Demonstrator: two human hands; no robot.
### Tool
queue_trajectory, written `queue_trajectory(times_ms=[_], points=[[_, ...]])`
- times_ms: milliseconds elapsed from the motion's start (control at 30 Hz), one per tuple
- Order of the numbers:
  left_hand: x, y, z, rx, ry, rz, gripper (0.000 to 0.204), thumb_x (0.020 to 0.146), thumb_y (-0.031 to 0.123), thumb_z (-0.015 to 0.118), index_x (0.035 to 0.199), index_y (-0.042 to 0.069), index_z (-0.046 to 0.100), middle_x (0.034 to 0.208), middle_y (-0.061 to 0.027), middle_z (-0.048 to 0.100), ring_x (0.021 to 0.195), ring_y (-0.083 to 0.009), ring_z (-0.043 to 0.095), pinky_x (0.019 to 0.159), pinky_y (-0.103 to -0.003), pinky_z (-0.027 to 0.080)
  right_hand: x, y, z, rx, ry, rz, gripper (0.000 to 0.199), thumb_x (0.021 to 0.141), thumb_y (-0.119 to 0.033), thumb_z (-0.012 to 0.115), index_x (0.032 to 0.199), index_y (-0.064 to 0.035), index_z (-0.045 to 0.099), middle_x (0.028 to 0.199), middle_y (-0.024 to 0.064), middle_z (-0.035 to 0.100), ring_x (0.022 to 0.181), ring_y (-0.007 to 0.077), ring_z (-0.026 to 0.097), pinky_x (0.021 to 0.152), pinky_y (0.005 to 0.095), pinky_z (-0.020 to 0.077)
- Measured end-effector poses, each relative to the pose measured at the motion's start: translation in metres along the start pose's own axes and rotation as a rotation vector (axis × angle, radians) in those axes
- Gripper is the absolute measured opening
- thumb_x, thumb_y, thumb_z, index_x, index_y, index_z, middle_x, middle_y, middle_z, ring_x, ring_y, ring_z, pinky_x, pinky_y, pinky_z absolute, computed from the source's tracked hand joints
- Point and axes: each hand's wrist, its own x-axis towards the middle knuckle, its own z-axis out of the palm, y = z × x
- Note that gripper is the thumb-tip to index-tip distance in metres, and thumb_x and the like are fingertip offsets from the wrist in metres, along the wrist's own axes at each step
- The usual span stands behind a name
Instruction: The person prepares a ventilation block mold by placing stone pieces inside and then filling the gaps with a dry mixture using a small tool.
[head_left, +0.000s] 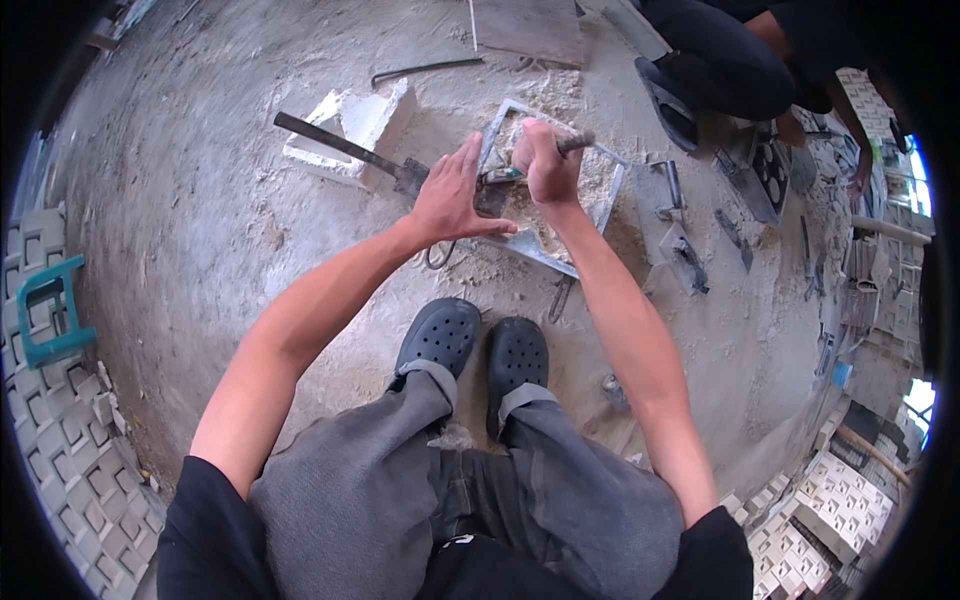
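My left hand (452, 197) is open, fingers straight and pressed side by side, thumb spread out. It rests at the left edge of a four-sided metal frame (613, 190) filled with pale, crumbly sand. From beneath this hand a dark metal bar (335, 138) sticks out toward the upper left. My right hand (548, 165) is closed in a fist over the frame, around a brown rod-like handle (576, 143) whose end shows at the right of the fist. The lower part of that tool is mostly hidden, so its kind cannot be told.
Broken white blocks (375, 118) and a bent rod (428, 69) lie beyond the frame. Hand tools, including a trowel (735, 240), lie to the right. Another person (725, 60) crouches at upper right. A teal stool (55, 312) stands left; patterned tiles (848, 500) line both sides.
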Motion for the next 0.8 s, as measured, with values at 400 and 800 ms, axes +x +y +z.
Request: queue_trajectory(times_ms=[400,800], points=[[-0.001,-0.001,0.003,0.067,-0.043,0.028,0.149,0.062,0.089,0.068,0.158,-0.006,0.006,0.162,-0.0278,0.021,0.151,-0.0394,0.025,0.123,-0.051,0.023,-0.026,-0.02,0.011,-0.248,0.388,-0.139,0.045,0.098,-0.025,0.058,0.057,-0.0083,0.049,0.051,-0.0025,0.048,0.046,0.0084,0.046,0.045,0.0305,0.0365],[-0.001,-0.005,0.004,0.102,-0.024,0.058,0.148,0.064,0.084,0.072,0.157,-0.009,0.005,0.16,-0.0313,0.022,0.15,-0.0425,0.026,0.123,-0.048,0.023,0.021,-0.035,0.001,-0.235,-0.301,0.105,0.04,0.094,-0.02,0.065,0.056,-0.0122,0.054,0.05,-0.003,0.046,0.043,0.0071,0.04,0.041,0.029,0.0302]])
